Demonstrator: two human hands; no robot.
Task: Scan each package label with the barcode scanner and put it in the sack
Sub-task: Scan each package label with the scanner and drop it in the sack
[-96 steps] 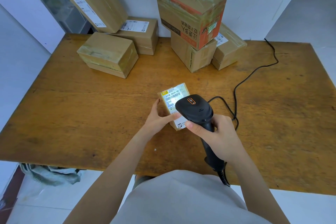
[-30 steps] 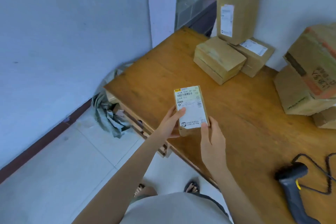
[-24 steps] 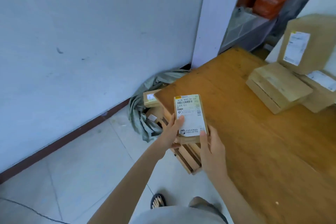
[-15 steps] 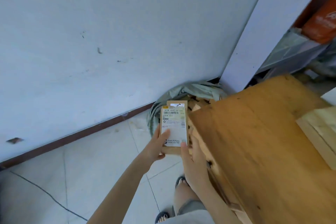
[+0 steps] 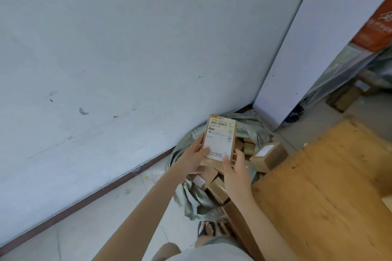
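Head view: small brown cardboard package with a white printed label [image 5: 219, 135] is held in both hands above the open grey-green fabric sack [image 5: 191, 199] on the pale tiled floor [image 5: 84, 229].

Package is gripped by the left hand [image 5: 192, 160], thumb laid on the label's lower left, and by the right hand [image 5: 235, 167], thumb on the lower right corner and fingers curled along the side. Label is faced up and barcode end is turned away from the person. Half a second ago the package was held beside the corner of the worn orange-brown wooden table [image 5: 328, 186]; it has since been carried past that corner, over the sack mouth. More of the sack is now seen, with several brown cardboard boxes [image 5: 269, 155] piled inside. Package is not yet released.
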